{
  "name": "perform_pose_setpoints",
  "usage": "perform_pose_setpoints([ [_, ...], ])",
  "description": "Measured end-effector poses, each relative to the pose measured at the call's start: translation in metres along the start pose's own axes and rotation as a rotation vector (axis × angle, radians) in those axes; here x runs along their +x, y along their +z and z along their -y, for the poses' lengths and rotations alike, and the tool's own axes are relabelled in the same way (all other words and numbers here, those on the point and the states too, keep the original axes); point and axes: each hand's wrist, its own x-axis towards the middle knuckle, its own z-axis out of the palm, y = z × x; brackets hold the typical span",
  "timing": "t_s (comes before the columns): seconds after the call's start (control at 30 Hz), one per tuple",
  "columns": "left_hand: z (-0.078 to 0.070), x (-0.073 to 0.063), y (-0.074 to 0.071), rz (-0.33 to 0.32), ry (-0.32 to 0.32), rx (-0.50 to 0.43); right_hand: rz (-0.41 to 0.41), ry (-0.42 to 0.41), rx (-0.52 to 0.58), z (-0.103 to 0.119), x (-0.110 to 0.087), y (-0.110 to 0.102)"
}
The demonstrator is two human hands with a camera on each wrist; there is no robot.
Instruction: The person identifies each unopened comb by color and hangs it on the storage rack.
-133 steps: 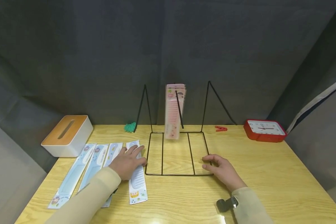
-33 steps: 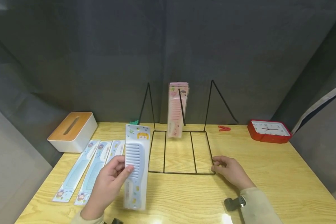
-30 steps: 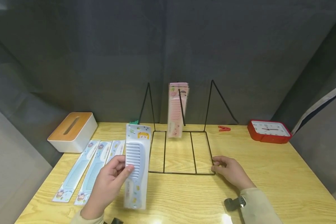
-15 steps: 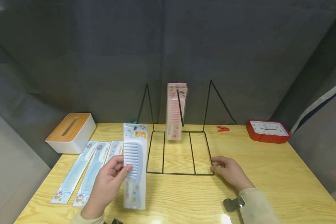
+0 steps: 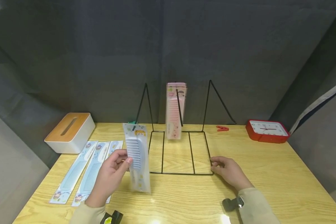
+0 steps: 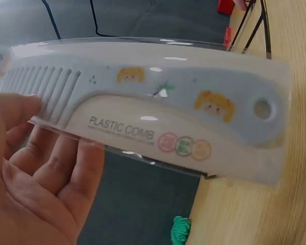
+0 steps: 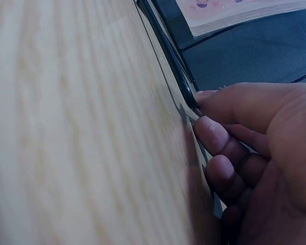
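My left hand (image 5: 109, 177) pinches a packaged blue plastic comb (image 5: 135, 152) between thumb and fingers, above the table and left of a black wire display rack (image 5: 179, 174). The tip of the rack's left prong shows against the top of this package, seemingly through it. In the left wrist view the comb (image 6: 168, 92) lies in a clear sleeve with its handle hole visible. My right hand (image 5: 229, 171) pinches the rack's right base wire near the front corner; the right wrist view shows thumb and finger at the wire (image 7: 173, 61). Packaged pink combs (image 5: 173, 115) hang on the middle prong.
Several packaged blue combs (image 5: 75, 171) lie on the table at left. Behind them stands a white tissue box (image 5: 82, 132) with a wooden lid. A red clip (image 5: 222, 128) and a red clock (image 5: 267, 130) are at right; green cord (image 6: 180, 229) lies behind the rack.
My left hand has lifted the blue comb off the table, turned it upright and brought its top to the left prong. The right hand has moved onto the rack's base wire.
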Motion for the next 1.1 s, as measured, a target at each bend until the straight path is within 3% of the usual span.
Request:
perform_pose_setpoints([
  [0.27, 0.011, 0.014, 0.002, -0.043, -0.118, -0.010, 0.001, 0.011, 0.002, 0.000, -0.001, 0.000],
  [0.63, 0.021, 0.042, 0.006, -0.051, -0.210, -0.004, -0.001, 0.014, 0.008, 0.000, -0.001, 0.000],
  [0.83, 0.032, 0.063, 0.008, -0.062, -0.260, -0.036, -0.001, 0.019, 0.017, 0.001, -0.001, 0.000],
  [1.1, 0.041, 0.102, 0.016, -0.104, -0.309, -0.097, -0.005, 0.020, 0.017, -0.002, 0.000, 0.001],
])
